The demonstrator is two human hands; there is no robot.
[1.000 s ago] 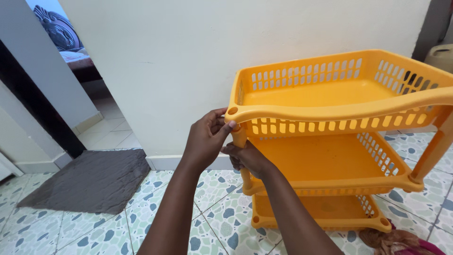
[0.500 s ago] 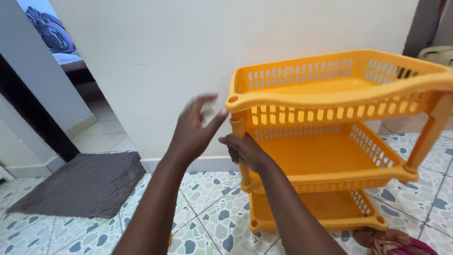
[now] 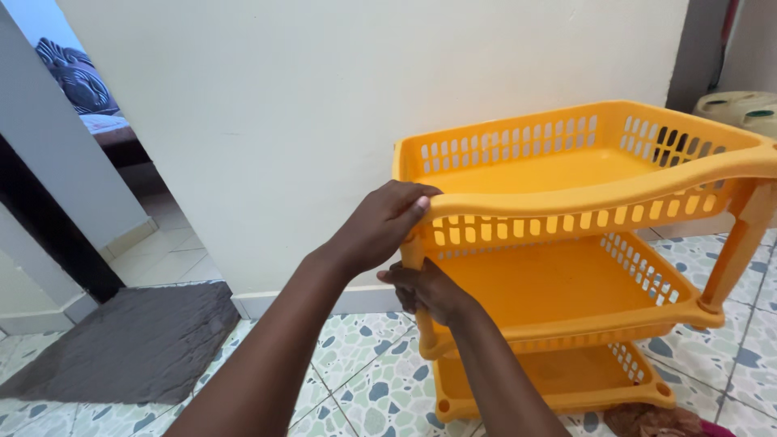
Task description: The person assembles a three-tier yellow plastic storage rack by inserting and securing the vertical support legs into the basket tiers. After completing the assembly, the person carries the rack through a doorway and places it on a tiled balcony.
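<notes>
From the head camera I see my left hand [image 3: 379,228] wrapped tight on the top corner of the orange three-shelf rack [image 3: 566,259], which stands on the tiled floor [image 3: 356,356] by the wall [image 3: 324,121], while my right hand [image 3: 429,290] grips the corner post just below.

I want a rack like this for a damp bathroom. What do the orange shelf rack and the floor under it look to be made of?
The orange shelf rack looks like moulded plastic with a smooth, slightly glossy finish: one uniform colour, slotted walls, rounded rims. The floor appears to be glazed ceramic tile, with grout lines and a pebble pattern, though that could be printed.
</notes>
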